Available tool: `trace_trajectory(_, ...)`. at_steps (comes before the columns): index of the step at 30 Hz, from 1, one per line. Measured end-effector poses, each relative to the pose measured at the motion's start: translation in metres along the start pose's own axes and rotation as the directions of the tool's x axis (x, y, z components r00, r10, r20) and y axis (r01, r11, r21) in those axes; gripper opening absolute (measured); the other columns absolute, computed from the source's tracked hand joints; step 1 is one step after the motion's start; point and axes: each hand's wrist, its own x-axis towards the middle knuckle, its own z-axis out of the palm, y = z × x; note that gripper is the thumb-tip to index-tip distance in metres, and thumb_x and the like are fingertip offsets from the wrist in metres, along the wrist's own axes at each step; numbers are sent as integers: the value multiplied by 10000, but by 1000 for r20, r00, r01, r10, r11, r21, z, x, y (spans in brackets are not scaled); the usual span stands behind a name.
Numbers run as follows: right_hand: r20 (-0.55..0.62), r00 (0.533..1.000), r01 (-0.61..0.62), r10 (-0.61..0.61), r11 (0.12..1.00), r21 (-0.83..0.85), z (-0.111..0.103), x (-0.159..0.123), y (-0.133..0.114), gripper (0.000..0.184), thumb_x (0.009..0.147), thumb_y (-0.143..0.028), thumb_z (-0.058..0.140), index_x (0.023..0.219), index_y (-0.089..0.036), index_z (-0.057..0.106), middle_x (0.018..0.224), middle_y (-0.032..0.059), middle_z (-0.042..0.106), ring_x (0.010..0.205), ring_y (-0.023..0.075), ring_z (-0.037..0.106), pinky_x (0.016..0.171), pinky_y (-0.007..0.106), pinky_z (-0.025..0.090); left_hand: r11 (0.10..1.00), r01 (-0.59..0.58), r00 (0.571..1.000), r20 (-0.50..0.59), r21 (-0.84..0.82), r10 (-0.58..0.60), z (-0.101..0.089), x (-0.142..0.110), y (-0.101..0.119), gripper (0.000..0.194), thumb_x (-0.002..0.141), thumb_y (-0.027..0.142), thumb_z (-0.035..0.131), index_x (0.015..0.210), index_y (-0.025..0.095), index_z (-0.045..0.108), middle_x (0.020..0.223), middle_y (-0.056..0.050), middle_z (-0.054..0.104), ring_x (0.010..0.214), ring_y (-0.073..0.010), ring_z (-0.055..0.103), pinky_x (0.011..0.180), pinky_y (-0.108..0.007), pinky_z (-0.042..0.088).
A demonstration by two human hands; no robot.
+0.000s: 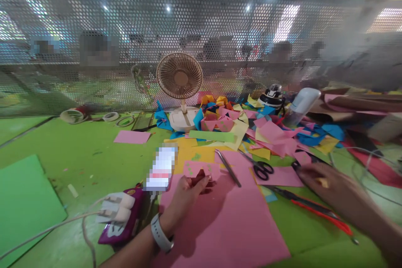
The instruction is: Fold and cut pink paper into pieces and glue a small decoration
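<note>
My left hand (193,188), wearing a pale watch, is closed in a pinch over a large pink sheet (238,222). A small dark red shape shows at its fingertips, too unclear to name. Just behind lies a pink paper piece with green marks (190,167). My right hand (329,182) is blurred at the right, its fingers beside a black object (297,166) and a small pink scrap (303,158). What the right fingers touch is hidden. Between the hands lie tweezers (228,168), black-handled scissors (263,170) and a red-and-black utility knife (317,207).
A lit phone (161,167) and a purple pouch (124,220) with white plugs (117,207) sit left. Behind stand a small fan (180,76), coloured paper scraps (276,134) and a perforated metal screen (132,21). Tape rolls (73,115) and a green sheet (28,205) lie farther left.
</note>
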Motion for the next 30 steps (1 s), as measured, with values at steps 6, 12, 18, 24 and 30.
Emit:
trace_trajectory(6, 185, 922, 341, -340, 940, 30, 71, 34, -121, 282, 832, -482, 525, 815, -204, 569, 808, 47, 629, 735, 206, 596, 615, 291, 399, 1000, -14, 999, 34, 27, 14, 6, -6, -6, 293, 708, 389, 729, 799, 111, 718, 804, -102, 739, 744, -218, 691, 724, -326, 545)
trace_trajectory(12, 202, 907, 378, -370, 926, -1, 92, 45, -128, 176, 852, -317, 517, 730, -192, 519, 778, 39, 612, 707, 177, 585, 607, 262, 363, 1000, -18, 996, 86, -3, 19, 10, -10, -5, 246, 753, 366, 698, 820, 130, 713, 799, -83, 735, 739, -196, 686, 734, -317, 541)
trace_trajectory(18, 246, 946, 172, -213, 969, 179, 88, 59, -116, 145, 859, -349, 474, 825, -210, 498, 586, -37, 603, 488, 139, 573, 514, 240, 362, 1000, -11, 999, 45, -2, 11, 8, -7, -10, 312, 735, 403, 708, 905, 141, 702, 799, -82, 734, 719, -199, 687, 704, -310, 540)
trace_trajectory(24, 75, 955, 263, -288, 934, 241, 70, 76, -114, 278, 826, -298, 473, 1077, -204, 546, 699, -12, 635, 605, 155, 605, 571, 255, 427, 1000, -9, 999, 52, 2, 9, 9, -7, -9, 275, 726, 396, 712, 810, 134, 712, 750, -87, 729, 696, -199, 683, 675, -306, 538)
trace_trajectory(30, -227, 871, 477, -435, 860, 183, 49, 91, -141, 273, 878, -322, 452, 1069, -200, 605, 873, 52, 662, 789, 184, 623, 706, 279, 462, 1000, 23, 999, 23, 12, -23, 11, -9, -2, 246, 700, 361, 732, 721, 118, 706, 667, -85, 715, 640, -190, 673, 646, -293, 533)
